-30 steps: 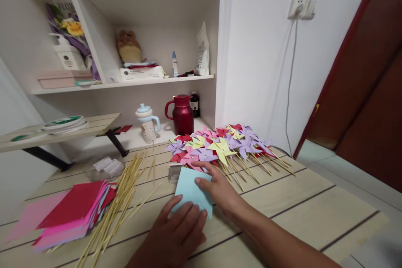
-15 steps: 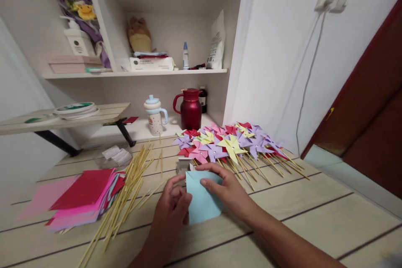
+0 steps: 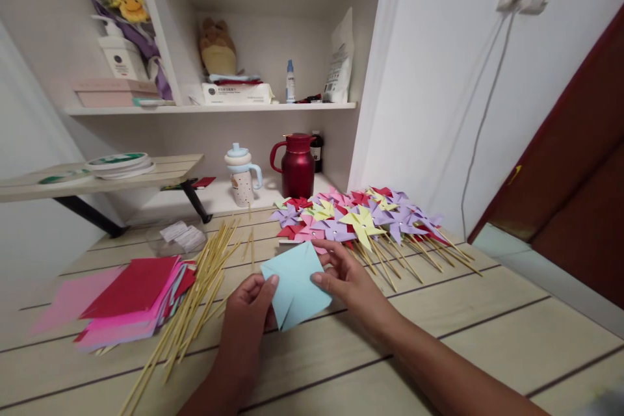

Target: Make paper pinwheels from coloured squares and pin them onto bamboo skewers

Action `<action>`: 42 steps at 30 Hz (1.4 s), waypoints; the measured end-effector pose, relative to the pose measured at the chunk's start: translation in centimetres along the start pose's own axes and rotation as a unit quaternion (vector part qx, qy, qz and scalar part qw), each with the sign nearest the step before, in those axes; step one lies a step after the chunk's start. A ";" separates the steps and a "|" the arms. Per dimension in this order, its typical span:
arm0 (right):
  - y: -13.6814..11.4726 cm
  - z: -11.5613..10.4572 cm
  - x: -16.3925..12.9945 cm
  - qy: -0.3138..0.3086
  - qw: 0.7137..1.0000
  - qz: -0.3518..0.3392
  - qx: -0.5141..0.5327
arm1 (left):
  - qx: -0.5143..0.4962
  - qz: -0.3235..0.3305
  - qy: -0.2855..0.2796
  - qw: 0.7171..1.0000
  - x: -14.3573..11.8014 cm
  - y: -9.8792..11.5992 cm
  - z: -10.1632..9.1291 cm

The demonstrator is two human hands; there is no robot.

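A light blue square of paper [image 3: 298, 286] is held up between my hands above the table, with slits or creases running in from its corners. My left hand [image 3: 249, 302] pinches its left edge, thumb on the front face. On the right edge, my right hand [image 3: 348, 279] grips it with the thumb in front and the fingers behind. Behind the paper lie many finished paper pinwheels [image 3: 363, 226] on sticks. To the left are a bundle of thin wooden sticks [image 3: 199, 292] and a stack of coloured paper sheets [image 3: 131, 289].
A clear plastic box [image 3: 178, 237] with small packets sits behind the paper stack. A small raised stand [image 3: 175, 172] is at the left. At the back stand a red thermos jug [image 3: 298, 169] and a cup [image 3: 241, 182]. A white shelf [image 3: 283, 108] hangs above.
The blue paper has been turned to a diamond-like tilt and now faces me more fully. My left hand has shifted left to its left corner; both hands still hold it.
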State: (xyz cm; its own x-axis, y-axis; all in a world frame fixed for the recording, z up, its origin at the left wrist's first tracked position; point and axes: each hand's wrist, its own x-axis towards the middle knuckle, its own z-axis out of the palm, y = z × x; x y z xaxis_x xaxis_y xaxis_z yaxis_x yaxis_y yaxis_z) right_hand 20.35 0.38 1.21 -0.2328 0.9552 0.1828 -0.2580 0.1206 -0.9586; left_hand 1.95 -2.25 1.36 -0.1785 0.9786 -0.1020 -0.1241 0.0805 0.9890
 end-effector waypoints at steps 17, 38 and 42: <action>-0.1 0.0 0.3 0.063 0.997 0.027 0.018 | 0.018 0.047 -0.069 0.996 -0.2 0.2 -0.2; -0.4 -0.5 0.1 0.044 0.999 -0.004 -0.025 | -0.062 0.030 -0.150 0.986 0.3 -1.1 -0.6; -0.3 -0.5 0.0 0.041 0.999 -0.003 -0.027 | -0.087 0.025 -0.155 0.984 0.1 -0.5 -0.3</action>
State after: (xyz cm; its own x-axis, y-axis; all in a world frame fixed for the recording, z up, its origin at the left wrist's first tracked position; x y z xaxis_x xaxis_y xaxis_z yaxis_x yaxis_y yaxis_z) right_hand 20.91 0.50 1.38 -0.1537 0.9731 0.1715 -0.2070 0.1380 -0.9686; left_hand 1.68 -2.29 0.82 0.1146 0.9934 0.0104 -0.2927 0.0237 0.9559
